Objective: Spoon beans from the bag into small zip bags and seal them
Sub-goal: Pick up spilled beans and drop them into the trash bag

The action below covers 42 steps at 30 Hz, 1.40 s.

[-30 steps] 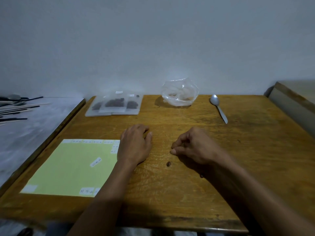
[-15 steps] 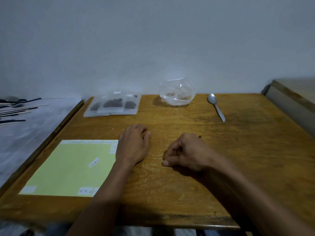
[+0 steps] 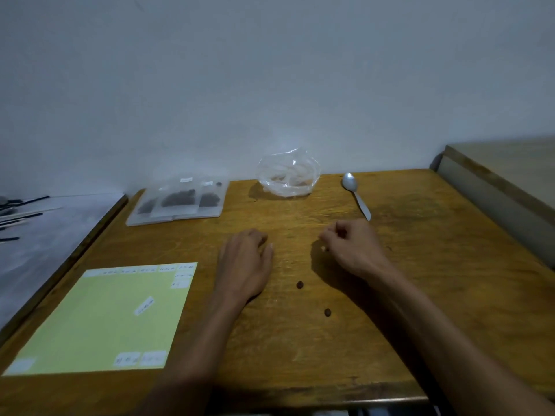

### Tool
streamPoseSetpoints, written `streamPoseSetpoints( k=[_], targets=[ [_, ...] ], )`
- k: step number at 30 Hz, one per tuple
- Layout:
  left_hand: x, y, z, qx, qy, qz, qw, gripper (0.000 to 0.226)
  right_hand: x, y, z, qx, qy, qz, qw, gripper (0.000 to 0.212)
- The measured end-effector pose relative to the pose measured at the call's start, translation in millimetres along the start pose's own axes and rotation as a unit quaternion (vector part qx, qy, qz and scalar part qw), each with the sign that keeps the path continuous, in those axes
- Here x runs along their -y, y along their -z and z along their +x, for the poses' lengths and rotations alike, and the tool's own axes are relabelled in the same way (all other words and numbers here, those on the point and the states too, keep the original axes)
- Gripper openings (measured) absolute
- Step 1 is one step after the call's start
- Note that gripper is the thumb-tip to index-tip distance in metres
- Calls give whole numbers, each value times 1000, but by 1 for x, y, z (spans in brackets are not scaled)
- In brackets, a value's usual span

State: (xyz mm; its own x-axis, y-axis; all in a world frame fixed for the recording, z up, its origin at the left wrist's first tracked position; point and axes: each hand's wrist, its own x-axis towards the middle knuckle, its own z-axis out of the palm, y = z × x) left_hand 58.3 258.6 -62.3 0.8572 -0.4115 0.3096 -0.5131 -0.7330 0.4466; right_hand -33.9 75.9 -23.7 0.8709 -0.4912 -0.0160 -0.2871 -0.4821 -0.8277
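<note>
We see the spoon [image 3: 356,195] lying flat on the worktop [image 3: 420,295], its long axis running from the far wall toward us; the bowl points away, and the handle tip ends just beyond the fingers [image 3: 330,235] of the right hand [image 3: 353,250]. That hand rests on the wood with its fingers curled in toward the palm; whether they pinch anything small we cannot tell. The left hand [image 3: 244,261] lies palm down with its fingers relaxed and slightly bent, holding nothing.

Beyond the gap between the two hands sits the clear plastic bag [image 3: 288,173], crumpled and upright, with only a few dark beans visible at its bottom. Beyond and to the left of the left fingers lie the small zip bags [image 3: 180,202], flat and overlapping, each with a dark clump of beans inside. Two loose beans lie on the wood on the near side of the fingers, one [image 3: 299,284] between the wrists, the other [image 3: 327,312] nearer us. A yellow-green sheet [image 3: 99,322] with small white labels lies left of the left forearm.
</note>
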Motion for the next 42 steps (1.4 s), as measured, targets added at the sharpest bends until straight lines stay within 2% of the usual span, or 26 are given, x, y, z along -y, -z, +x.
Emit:
streamPoseSetpoints(
  k=[1, 3, 6, 14, 21, 25, 29, 34, 37, 39, 40, 41, 42],
  targets=[
    [-7, -3, 1, 4, -7, -6, 1000, 33, -4, 1, 1, -9, 27, -62, 998, 14],
    [-14, -9, 6, 10, -15, -16, 1000, 31, -10, 1, 1, -8, 48, -143, 989, 21],
    [-11, -14, 9, 11, -14, -12, 1000, 31, -15, -6, 2, -14, 77, -187, 979, 27],
    [-6, -16, 7, 9, -26, -5, 1000, 32, -19, -10, 3, -39, 88, -169, 981, 19],
    [-9, -15, 13, 6, -17, 32, 999, 28, -25, -13, 2, -68, 71, -159, 982, 21],
    [-8, -14, 16, 15, -25, 51, 998, 28, -25, 0, -5, -94, 64, -113, 987, 31],
    [-5, -14, 19, 26, -37, 73, 996, 29, -22, -2, -11, -71, 60, -160, 983, 27],
    [-2, -12, 17, 34, -46, 55, 997, 31, -16, -17, -15, -118, 35, -189, 974, 24],
    [1, -9, 15, 36, -49, 37, 997, 33, -13, -18, -18, -111, 27, -194, 974, 19],
    [3, -9, 15, 40, -49, 25, 998, 34, -11, -16, -20, -109, 5, -151, 983, 18],
    [4, -8, 14, 39, -49, 21, 998, 34, -10, -13, -20, -117, -28, -75, 990, 20],
    [3, -8, 14, 38, -49, 19, 998, 34, -6, -8, -22, -125, -77, 48, 988, 22],
    [3, -8, 14, 38, -47, 17, 998, 34, -1, -5, -24, -110, -132, 200, 965, 23]
  ],
)
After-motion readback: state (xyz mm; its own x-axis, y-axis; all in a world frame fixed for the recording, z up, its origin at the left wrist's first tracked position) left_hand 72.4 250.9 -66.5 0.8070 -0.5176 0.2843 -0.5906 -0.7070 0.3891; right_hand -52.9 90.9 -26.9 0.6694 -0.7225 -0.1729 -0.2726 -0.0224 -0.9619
